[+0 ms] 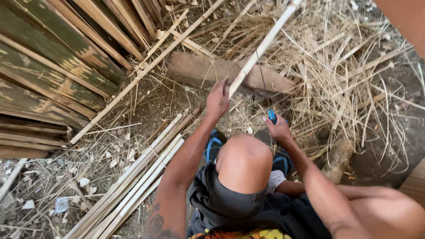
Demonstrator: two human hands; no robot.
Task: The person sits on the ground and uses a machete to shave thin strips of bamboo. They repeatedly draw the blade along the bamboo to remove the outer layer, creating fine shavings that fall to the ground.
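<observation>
Head view, looking straight down past a bent knee: the left hand [218, 99] sits just above centre frame, fingers curled tight around the near end of a long pale bamboo strip [261, 48] that runs up and to the right until it leaves the top edge. The right hand [277, 127] is a little lower and to the right, closed around a blue-handled tool [272, 116]; its blade I cannot make out from here. The two hands are near each other but apart.

The strip looks light and thin, stiff along its length yet likely springy enough to bow if pushed sideways. Split edges of this kind tend to be sharp and splintery, so the sensible hold is a full wrap near the working end, just where the left hand has it, with the far end free to swing. Its surface reads dry and smooth, creamy white, flat-faced, narrow, even in width as far as I can follow it.

Lower left of the frame, a bundle of similar strips [137, 177] lies side by side on the dirt ground [164, 102]. Upper left, dark green-stained split bamboo boards [48, 66] are stacked. Behind the hands a worn wooden block [208, 71] lies across the ground, and the right half is a tangle of straw-like shavings [345, 75]
</observation>
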